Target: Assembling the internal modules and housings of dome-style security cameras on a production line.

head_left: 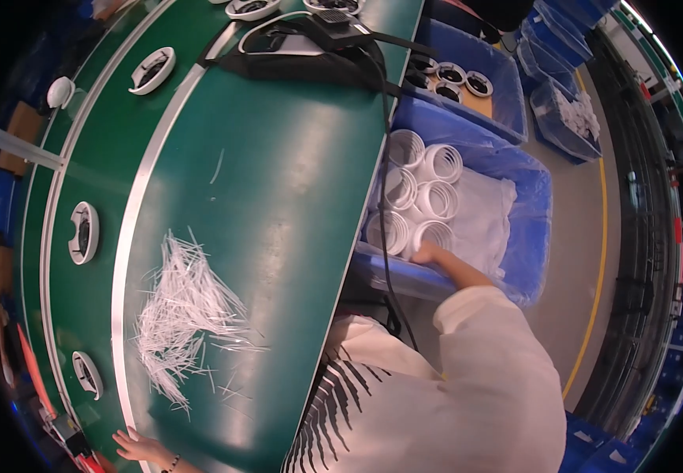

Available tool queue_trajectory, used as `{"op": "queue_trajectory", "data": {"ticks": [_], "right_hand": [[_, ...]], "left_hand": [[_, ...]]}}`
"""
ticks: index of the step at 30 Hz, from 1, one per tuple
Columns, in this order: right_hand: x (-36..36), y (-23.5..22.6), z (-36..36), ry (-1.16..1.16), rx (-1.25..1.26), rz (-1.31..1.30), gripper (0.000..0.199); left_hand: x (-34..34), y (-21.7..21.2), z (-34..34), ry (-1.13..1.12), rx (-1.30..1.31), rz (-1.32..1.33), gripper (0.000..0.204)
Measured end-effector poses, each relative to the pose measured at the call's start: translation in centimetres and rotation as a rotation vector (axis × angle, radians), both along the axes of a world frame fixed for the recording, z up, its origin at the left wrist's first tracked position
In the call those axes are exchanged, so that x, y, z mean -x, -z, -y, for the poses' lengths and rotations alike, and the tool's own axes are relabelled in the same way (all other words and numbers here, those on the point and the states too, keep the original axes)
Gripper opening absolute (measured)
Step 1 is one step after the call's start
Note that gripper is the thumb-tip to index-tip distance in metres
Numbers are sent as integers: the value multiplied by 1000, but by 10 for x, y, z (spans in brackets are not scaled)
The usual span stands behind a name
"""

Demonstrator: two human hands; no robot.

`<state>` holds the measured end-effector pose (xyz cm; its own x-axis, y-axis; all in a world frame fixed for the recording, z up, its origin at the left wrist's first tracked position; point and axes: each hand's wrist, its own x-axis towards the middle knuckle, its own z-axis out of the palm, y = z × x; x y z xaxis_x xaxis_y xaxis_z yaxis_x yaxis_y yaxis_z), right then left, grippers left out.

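Right hand (pixel 430 254) on white ribbed ring (pixel 434 234)

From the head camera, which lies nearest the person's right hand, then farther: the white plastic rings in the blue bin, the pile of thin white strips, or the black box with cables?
Measured from the right hand:
1. White plastic rings, right at the fingers, in the blue bin beside the table.
2. Pile of thin white strips, to the left on the green table.
3. Black box with cables, at the table's far end.
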<state>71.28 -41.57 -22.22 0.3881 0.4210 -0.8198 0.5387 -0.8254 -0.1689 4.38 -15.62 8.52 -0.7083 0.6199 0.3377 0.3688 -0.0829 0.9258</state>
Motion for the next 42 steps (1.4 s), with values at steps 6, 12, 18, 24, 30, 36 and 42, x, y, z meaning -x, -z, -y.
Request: {"op": "queue_trajectory", "data": {"ticks": [6, 12, 18, 24, 30, 36, 42], "right_hand": [[-6, -112, 25, 145, -184, 351, 84], [12, -261, -16, 392, -731, 683, 68], [28, -311, -166, 936, -1921, -354, 32], [47, -259, -338, 940, -1363, -1558, 15], [67, -222, -405, 1051, -1472, -1042, 44], [108, -243, -408, 927, -1522, -103, 81], [119, -253, -394, 558, -1725, 282, 82]], "left_hand": [[-76, 0, 47, 100, 28, -45, 54], [-126, 28, 86, 153, -43, -76, 51], [-132, 35, 79, 158, -149, -151, 53], [-125, 28, 90, 187, -133, -2, 53], [-130, 30, 90, 211, -108, -34, 55], [-132, 34, 90, 249, -79, -19, 55], [-131, 42, 89, 245, -99, -10, 54]]}}
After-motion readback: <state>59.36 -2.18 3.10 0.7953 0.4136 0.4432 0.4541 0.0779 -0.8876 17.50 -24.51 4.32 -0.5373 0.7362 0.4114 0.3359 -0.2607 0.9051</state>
